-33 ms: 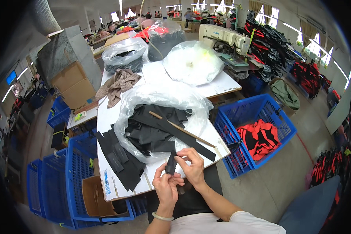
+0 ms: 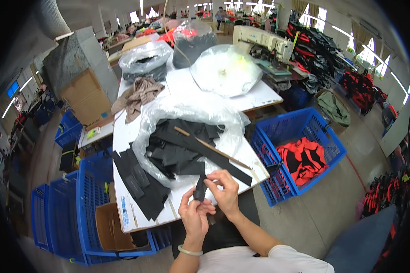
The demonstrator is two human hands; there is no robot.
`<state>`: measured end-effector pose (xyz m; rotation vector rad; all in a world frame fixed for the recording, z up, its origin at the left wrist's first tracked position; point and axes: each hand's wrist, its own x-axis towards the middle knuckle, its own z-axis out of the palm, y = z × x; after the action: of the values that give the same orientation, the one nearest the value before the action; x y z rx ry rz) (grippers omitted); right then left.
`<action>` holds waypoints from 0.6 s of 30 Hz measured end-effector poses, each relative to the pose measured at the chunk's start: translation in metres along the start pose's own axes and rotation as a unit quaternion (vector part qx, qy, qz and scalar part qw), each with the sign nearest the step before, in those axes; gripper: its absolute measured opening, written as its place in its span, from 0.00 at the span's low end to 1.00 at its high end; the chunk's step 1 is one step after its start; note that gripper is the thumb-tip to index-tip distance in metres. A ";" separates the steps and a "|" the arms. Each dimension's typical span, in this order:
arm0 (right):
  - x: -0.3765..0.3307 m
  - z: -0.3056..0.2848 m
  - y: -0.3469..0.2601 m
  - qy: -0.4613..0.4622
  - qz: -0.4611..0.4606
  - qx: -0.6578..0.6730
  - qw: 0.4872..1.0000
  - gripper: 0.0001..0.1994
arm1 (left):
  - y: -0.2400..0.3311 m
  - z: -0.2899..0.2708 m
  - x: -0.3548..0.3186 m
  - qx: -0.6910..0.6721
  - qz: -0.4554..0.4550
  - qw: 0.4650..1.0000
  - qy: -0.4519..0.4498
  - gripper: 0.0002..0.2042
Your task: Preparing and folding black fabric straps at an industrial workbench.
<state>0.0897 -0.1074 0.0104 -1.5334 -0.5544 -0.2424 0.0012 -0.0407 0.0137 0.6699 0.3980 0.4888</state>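
Note:
A small black fabric strip (image 2: 199,190) is pinched between my two hands at the near edge of the white table (image 2: 125,136). My left hand (image 2: 193,214) grips its lower end, fingers curled. On its right side, my right hand (image 2: 225,194) pinches the strip with thumb and fingertips. Just beyond lies an open clear plastic bag (image 2: 187,108) full of black fabric pieces (image 2: 174,148). A thin wooden stick (image 2: 214,149) and a long black strip (image 2: 228,169) lie across the bag's opening. Left of the bag, more black strips (image 2: 146,193) are stacked on the table.
To the right stands a blue crate (image 2: 335,145) holding red and black fabric (image 2: 303,159). Blue crates (image 2: 83,200) also stand at the left, one with a cardboard box (image 2: 109,227). Filled plastic bags (image 2: 225,73), a checked cloth (image 2: 141,98) and a sewing machine (image 2: 264,41) are farther back.

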 end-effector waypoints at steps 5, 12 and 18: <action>0.007 -0.001 0.002 -0.006 0.030 0.068 0.997 0.07 | 0.000 0.004 0.006 -0.015 -0.015 1.000 0.002 0.19; 0.011 -0.002 0.014 -0.068 0.250 0.312 0.914 0.06 | 0.002 -0.006 0.010 -0.003 -0.009 1.000 -0.022 0.15; 0.006 -0.006 0.019 -0.097 0.284 0.332 0.894 0.08 | 0.005 -0.018 0.009 0.022 -0.006 0.999 -0.022 0.15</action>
<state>0.1055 -0.1112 -0.0030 -0.9847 -0.2708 0.5171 -0.0019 -0.0232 0.0023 0.7190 0.3722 0.4537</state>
